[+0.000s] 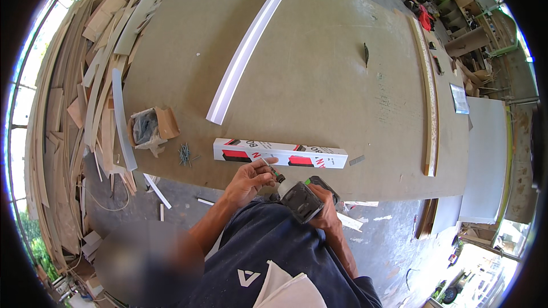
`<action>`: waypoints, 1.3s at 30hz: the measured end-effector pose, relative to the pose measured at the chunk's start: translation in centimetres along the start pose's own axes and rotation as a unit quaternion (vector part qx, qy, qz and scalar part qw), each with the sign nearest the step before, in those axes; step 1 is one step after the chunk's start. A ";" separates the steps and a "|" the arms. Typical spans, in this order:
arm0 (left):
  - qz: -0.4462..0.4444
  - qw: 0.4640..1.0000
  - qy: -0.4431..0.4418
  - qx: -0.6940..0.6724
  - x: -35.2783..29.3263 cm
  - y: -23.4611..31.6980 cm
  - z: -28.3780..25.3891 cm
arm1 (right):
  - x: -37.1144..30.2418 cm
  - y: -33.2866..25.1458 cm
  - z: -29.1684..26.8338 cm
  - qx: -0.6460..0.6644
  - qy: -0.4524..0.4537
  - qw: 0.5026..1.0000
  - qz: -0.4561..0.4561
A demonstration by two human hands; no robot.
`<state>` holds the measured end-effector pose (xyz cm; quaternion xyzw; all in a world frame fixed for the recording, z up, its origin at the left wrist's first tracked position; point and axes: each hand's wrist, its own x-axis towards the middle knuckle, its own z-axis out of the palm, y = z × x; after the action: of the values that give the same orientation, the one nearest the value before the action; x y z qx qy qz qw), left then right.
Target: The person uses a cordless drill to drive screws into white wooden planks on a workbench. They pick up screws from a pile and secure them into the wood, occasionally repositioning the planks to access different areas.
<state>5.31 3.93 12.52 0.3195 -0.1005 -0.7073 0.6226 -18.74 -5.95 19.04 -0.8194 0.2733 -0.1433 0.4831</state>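
Observation:
My right hand (326,206) grips a black and grey cordless drill (301,199) by its handle, close to my body. The drill's nose points up and left, toward the fingers of my left hand (249,181). Those fingers are pinched around a thin screw (265,161) at the tip of the drill; it is small and partly hidden. Just beyond both hands lies a long white board piece (260,147) with red and black print. Loose screws (184,154) lie in a small pile left of it, near an open cardboard box (167,123) with a plastic bag inside.
A long white angled strip (246,57) lies on the large brown table (325,91). Toward the right edge is a long pale wooden batten (426,97). A small dark tool (366,55) lies farther back. Stacked timber offcuts (63,131) crowd the left side.

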 end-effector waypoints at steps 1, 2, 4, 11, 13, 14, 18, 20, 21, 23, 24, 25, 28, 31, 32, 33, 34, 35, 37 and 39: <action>-0.001 1.000 -0.011 0.010 0.0 0.3 -0.1 | 0.0 -0.1 -0.1 0.001 0.001 1.000 0.002; 0.025 0.992 0.021 0.122 0.2 0.6 -1.1 | -0.1 0.0 -0.1 0.000 0.004 1.000 0.004; 0.075 0.934 0.082 0.338 0.5 1.9 -4.8 | -0.5 0.4 -0.3 -0.003 0.010 1.000 0.007; 0.079 0.547 0.128 0.823 1.9 6.0 -14.4 | -1.1 0.5 -1.6 0.016 0.058 0.998 0.012; 0.049 0.548 0.109 0.828 2.5 6.3 -15.2 | -1.3 0.5 -2.0 0.006 0.073 0.997 0.014; 0.042 0.560 0.106 0.820 2.7 6.4 -15.6 | -1.4 0.5 -2.3 0.001 0.080 0.997 0.014; 0.139 0.611 0.111 0.771 3.8 5.7 -13.9 | -1.9 1.1 -3.4 -0.016 0.072 0.997 0.034; 0.175 0.623 0.110 0.754 4.6 4.9 -12.5 | -1.9 1.0 -4.0 -0.022 0.062 0.997 0.050; 0.196 0.629 0.111 0.744 5.1 4.3 -11.7 | -1.7 0.8 -4.3 -0.028 0.060 0.996 0.060; 0.212 0.665 0.104 0.709 5.9 2.7 -11.0 | -1.1 0.2 -4.9 -0.039 0.046 0.995 0.079; 0.219 0.682 0.100 0.691 6.3 1.9 -10.7 | -0.8 -0.1 -5.0 -0.045 0.035 0.994 0.089; 0.217 0.709 0.100 0.664 6.6 1.1 -10.3 | -0.2 -0.1 -5.2 -0.052 0.019 0.995 0.087; 0.209 0.778 0.098 0.584 7.0 -0.8 -10.3 | 1.6 0.0 -5.1 -0.059 -0.012 0.994 0.089; 0.212 0.817 0.090 0.528 6.9 -1.7 -10.9 | 3.9 -0.6 -4.6 -0.034 -0.040 0.991 0.125; 0.221 0.821 0.084 0.520 6.8 -1.7 -11.0 | 4.4 -0.4 -4.6 -0.045 -0.058 0.990 0.121; 0.229 0.823 0.077 0.514 6.6 -1.4 -11.0 | 5.0 0.0 -4.5 -0.055 -0.076 0.989 0.117; 0.223 0.831 0.060 0.506 6.4 -0.9 -11.0 | 5.4 0.6 -4.3 -0.065 -0.094 0.987 0.112; 0.218 0.839 0.043 0.497 6.1 -0.4 -11.0 | 5.5 1.7 -3.9 -0.075 -0.093 0.989 0.092; 0.217 0.840 0.012 0.496 5.8 0.1 -11.9 | 7.1 1.4 -3.3 -0.102 -0.097 0.989 0.048; 0.224 0.829 -0.018 0.511 5.8 0.3 -12.8 | 8.3 0.9 -2.5 -0.106 -0.076 0.991 0.015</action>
<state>12.82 1.69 0.91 0.5481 -0.5278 -0.4018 0.5094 -13.48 -12.93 19.23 -0.8701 0.2615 -0.0434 0.4155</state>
